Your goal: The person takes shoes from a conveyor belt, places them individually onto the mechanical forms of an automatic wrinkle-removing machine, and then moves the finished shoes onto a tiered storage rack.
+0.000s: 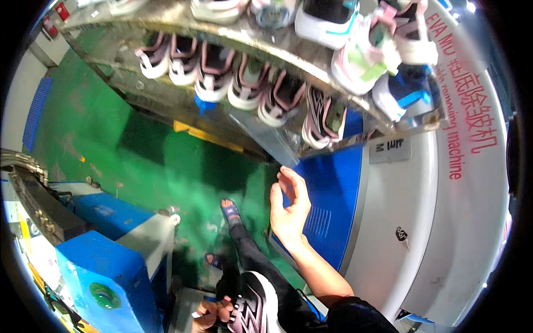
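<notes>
The shoe [256, 305], black and pink with a white sole, is located at the lower edge of the view, above the dark trousers [252, 248]. It is held at its upper by the left hand [209, 314], the fingers of which are curled in against the lacing side. The grip is partly cut off by the frame edge.

The right hand [292, 213] is raised, well apart from the shoe, with the thumb and fingers parted and loosely bent. A clear sheet [269, 140] is positioned at its fingertips; whether contact is made cannot be determined.

Above, a two-level rack [161, 20] is loaded with shoes. On the lower level, six dark-and-pink shoes [214, 79] are set side by side. At the right end, a pale green and pink shoe [355, 64] and a white and blue shoe [401, 93] are placed.

To the right, a white machine [397, 222] is fitted with a blue panel [327, 194]. To the left, a blue housing [119, 275] is provided with a green round part [105, 296]. Between them, sandals [230, 210] are seen on the green floor [172, 150].
</notes>
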Available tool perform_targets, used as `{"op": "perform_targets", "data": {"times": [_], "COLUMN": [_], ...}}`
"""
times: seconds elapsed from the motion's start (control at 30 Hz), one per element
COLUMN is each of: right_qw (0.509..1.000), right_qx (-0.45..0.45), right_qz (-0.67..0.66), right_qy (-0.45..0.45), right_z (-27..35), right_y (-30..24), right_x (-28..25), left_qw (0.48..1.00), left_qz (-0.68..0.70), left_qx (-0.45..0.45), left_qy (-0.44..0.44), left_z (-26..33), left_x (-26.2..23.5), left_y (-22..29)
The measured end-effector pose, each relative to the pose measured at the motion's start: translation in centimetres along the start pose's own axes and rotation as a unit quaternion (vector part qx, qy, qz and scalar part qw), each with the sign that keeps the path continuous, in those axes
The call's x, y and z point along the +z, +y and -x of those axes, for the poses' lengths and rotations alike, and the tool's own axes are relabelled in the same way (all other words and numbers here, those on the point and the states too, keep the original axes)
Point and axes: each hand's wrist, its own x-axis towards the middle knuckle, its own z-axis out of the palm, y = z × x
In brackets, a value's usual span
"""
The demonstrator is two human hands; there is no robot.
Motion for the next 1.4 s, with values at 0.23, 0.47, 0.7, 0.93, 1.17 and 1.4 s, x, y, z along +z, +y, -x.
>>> {"op": "perform_targets", "data": {"times": [0.23,0.47,0.7,0.93,1.17,1.4], "right_qw": [0.990,0.976,0.971,0.964,0.980,0.976], "right_qx": [0.038,-0.023,-0.139,-0.163,-0.134,-0.118], "right_qz": [-0.027,-0.060,0.095,0.109,0.045,0.092], "right_qy": [0.135,0.207,0.169,0.179,0.142,0.156], "right_z": [-4.5,-9.8,-15.9,-15.6,-15.7,-15.6], "right_y": [3.9,4.2,5.0,5.0,5.3,6.2], "right_x": [-2.9,-4.1,-3.0,-2.2,-2.0,-2.1], "left_qw": [0.999,0.983,0.967,0.982,0.980,0.976], "left_qz": [-0.007,0.106,0.090,-0.106,-0.103,-0.098], "left_qx": [0.040,-0.042,-0.164,-0.062,-0.057,-0.063], "left_qy": [0.016,-0.144,-0.172,-0.141,-0.159,-0.185], "left_z": [-1.8,-4.3,-4.4,-2.9,-3.5,-4.2], "left_x": [1.0,-1.6,-8.4,-0.4,0.3,0.6], "left_y": [-2.1,-3.3,-5.0,-4.1,-3.9,-4.0]}}
